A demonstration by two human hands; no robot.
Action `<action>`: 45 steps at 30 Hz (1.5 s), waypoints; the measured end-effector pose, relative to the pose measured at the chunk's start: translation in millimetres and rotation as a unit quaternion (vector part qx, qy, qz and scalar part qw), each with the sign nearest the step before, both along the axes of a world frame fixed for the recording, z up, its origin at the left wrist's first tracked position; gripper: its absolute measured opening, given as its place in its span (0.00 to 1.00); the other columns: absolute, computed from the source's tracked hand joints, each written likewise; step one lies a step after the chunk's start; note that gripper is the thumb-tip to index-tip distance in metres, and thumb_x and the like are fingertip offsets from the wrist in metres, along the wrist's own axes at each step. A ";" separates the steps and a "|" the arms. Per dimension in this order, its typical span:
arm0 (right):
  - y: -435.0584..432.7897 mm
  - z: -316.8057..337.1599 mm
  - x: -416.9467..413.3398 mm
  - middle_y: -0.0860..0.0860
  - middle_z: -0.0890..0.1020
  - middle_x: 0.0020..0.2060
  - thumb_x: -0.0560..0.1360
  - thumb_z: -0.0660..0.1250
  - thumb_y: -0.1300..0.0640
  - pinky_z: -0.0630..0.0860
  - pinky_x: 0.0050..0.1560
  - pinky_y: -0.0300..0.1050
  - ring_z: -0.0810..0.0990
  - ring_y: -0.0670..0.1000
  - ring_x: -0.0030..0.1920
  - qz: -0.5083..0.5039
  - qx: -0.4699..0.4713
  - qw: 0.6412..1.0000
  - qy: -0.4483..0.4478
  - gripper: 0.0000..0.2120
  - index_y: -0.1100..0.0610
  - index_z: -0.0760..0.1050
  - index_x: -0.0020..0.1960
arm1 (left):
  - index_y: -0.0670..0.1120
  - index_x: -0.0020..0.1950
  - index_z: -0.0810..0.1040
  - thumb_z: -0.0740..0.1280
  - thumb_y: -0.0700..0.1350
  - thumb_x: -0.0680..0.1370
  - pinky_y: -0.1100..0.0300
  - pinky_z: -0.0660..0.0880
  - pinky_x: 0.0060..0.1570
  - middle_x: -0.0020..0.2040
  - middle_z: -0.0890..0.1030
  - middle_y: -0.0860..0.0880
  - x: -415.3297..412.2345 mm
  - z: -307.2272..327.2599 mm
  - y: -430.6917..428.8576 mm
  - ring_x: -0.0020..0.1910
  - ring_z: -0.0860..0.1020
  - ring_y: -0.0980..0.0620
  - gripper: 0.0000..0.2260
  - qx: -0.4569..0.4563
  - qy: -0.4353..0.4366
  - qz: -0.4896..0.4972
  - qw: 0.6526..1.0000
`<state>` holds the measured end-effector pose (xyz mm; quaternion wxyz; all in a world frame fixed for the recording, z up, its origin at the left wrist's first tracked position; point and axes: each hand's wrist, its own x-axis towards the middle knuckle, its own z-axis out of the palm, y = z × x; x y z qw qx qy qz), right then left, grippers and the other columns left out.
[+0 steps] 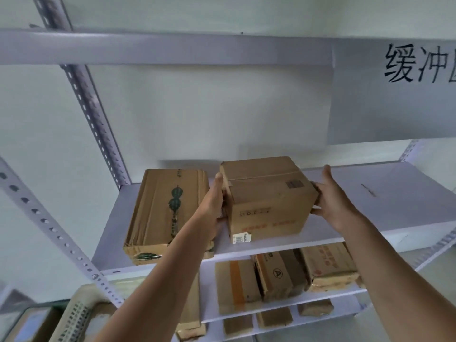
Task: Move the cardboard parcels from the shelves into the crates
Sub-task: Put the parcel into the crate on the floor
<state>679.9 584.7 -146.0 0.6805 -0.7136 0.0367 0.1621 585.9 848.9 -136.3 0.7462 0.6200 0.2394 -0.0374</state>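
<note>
A taped cardboard parcel (266,198) with a barcode label stands on the white upper shelf (385,208). My left hand (212,206) presses against its left side, thumb up along the edge. My right hand (333,196) holds its right side, fingers curled on the corner. Just left of it lies a flatter parcel (162,213) with green print, reaching the shelf's front edge. Several more parcels (278,275) lie on the shelf below, and smaller ones (274,319) on the shelf under that. A pale perforated crate (74,317) shows at the bottom left with parcels inside.
Grey slotted uprights (93,112) frame the rack on the left. A higher shelf beam (160,46) crosses overhead. A white sign with black characters (417,65) hangs at the upper right. The right half of the upper shelf holds nothing.
</note>
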 end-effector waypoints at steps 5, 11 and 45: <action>-1.2 -1.9 13.5 0.53 0.90 0.51 0.78 0.50 0.24 0.78 0.55 0.54 0.86 0.56 0.56 0.011 0.037 0.997 -0.063 0.37 0.51 0.83 0.61 | 0.47 0.75 0.79 0.51 0.71 0.85 0.43 0.71 0.76 0.71 0.83 0.46 -5.3 -0.9 -9.2 0.73 0.78 0.46 0.35 0.004 -0.068 0.040 0.997; -3.8 -16.8 22.1 0.47 0.89 0.46 0.78 0.51 0.26 0.77 0.54 0.50 0.88 0.48 0.48 0.017 0.141 0.986 -0.084 0.37 0.58 0.79 0.57 | 0.54 0.78 0.77 0.48 0.71 0.85 0.42 0.66 0.80 0.74 0.81 0.54 -2.0 -12.3 -16.7 0.77 0.75 0.53 0.33 -0.004 -0.143 0.096 0.985; -14.6 -55.8 -11.5 0.48 0.89 0.57 0.77 0.54 0.27 0.78 0.56 0.51 0.88 0.48 0.57 0.023 0.182 0.981 -0.054 0.30 0.43 0.80 0.68 | 0.55 0.82 0.72 0.47 0.77 0.80 0.37 0.69 0.78 0.73 0.82 0.46 -32.0 -63.2 -44.8 0.76 0.76 0.42 0.40 0.014 -0.152 0.076 0.985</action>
